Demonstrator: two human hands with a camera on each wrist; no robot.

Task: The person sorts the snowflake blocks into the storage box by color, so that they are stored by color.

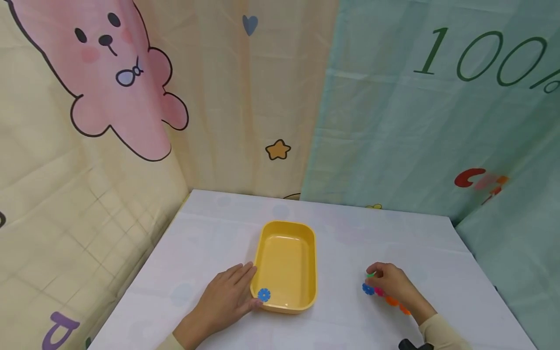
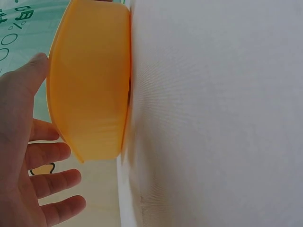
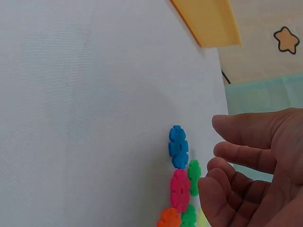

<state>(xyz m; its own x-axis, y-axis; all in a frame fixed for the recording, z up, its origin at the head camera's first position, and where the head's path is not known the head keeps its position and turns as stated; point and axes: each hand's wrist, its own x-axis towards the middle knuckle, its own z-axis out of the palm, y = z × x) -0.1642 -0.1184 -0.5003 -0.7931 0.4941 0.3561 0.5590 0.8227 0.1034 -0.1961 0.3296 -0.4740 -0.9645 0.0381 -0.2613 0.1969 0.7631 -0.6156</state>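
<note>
My left hand rests at the near left side of a yellow tray, fingers extended. In the left wrist view its thumb and fingertips touch the tray's rim. A blue flower-shaped plastic piece lies in the tray's near left corner. My right hand hovers over a row of similar pieces, fingers bent and thumb apart, with nothing between them in the right wrist view. Beside it lie a blue piece, a pink piece, an orange piece and a green piece.
A white cloth covers the table. Printed curtains hang behind it and along both sides. A black object shows at the near edge by the right sleeve. A yellow piece is partly hidden behind the right hand.
</note>
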